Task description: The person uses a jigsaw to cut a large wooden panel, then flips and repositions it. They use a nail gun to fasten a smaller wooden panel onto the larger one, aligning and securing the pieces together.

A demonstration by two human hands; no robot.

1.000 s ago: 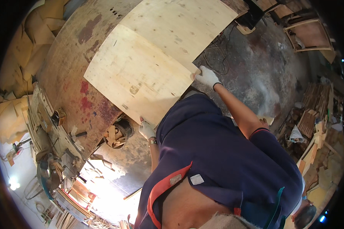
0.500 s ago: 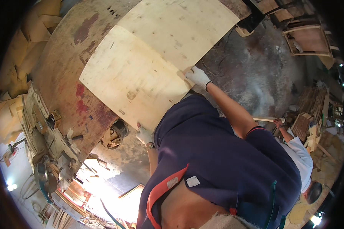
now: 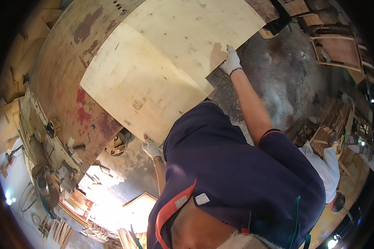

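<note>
Two pale plywood sheets lie overlapping on a large stained tabletop. The nearer plywood sheet [image 3: 141, 83] is on top, slightly bowed, its near edge by my body. Beneath it the farther plywood sheet [image 3: 195, 29] reaches away to the upper right. My left hand [image 3: 152, 148], in a white glove with a bare thumb, is closed on the nearer sheet's front edge, thumb above and fingers mostly hidden. At the farther sheet's right edge is my gloved right hand [image 3: 232, 62], closed round that edge, with its lower fingers hidden. Its shadow falls on the wood.
The worn tabletop [image 3: 58, 79] has red stains. Tools and scraps crowd a bench [image 3: 62, 153] at the left. A round opening [image 3: 118, 145] contains wood offcuts. A co-worker in a white shirt [image 3: 324, 166] bends near stacked wood strips [image 3: 334, 120]. A wooden frame [image 3: 338, 52] stands at upper right.
My right hand has left the nearer sheet's right corner and moved farther up to the other sheet's edge. The nearer sheet appears slightly farther left. The co-worker's hand and wood strip are out of sight.
</note>
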